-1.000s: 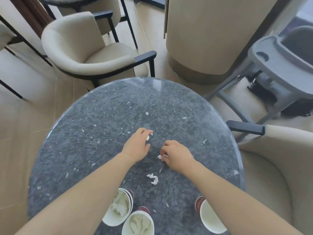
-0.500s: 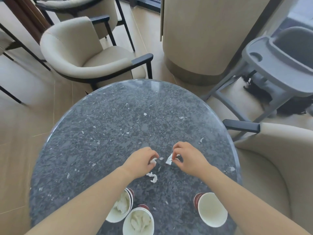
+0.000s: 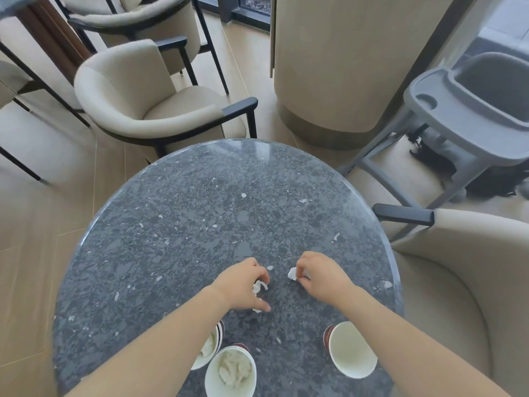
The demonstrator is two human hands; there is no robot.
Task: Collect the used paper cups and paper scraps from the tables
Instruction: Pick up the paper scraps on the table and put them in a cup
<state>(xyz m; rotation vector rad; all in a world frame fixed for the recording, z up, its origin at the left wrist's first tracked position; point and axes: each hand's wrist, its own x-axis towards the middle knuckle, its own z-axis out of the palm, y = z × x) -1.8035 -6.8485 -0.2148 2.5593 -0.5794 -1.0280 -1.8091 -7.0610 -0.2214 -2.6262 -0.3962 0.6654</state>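
Step in hand: scrap pickup; the left hand (image 3: 243, 285) pinches a white paper scrap (image 3: 259, 286) towards the near edge of the table (image 3: 200, 210); the right hand (image 3: 320, 277) pinches a second scrap (image 3: 292, 273) just beside; a third scrap (image 3: 256, 310) lies at the left thumb. Next move, as judged: drop the scraps into the filled cup (image 3: 230, 372) or the empty cup (image 3: 352, 351) at the near edge. Surface: dark speckled stone; an armchair (image 3: 137, 90) and a grey high chair (image 3: 463, 110) stand around.

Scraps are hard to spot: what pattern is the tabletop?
Tabletop: dark grey, white-speckled; head view.
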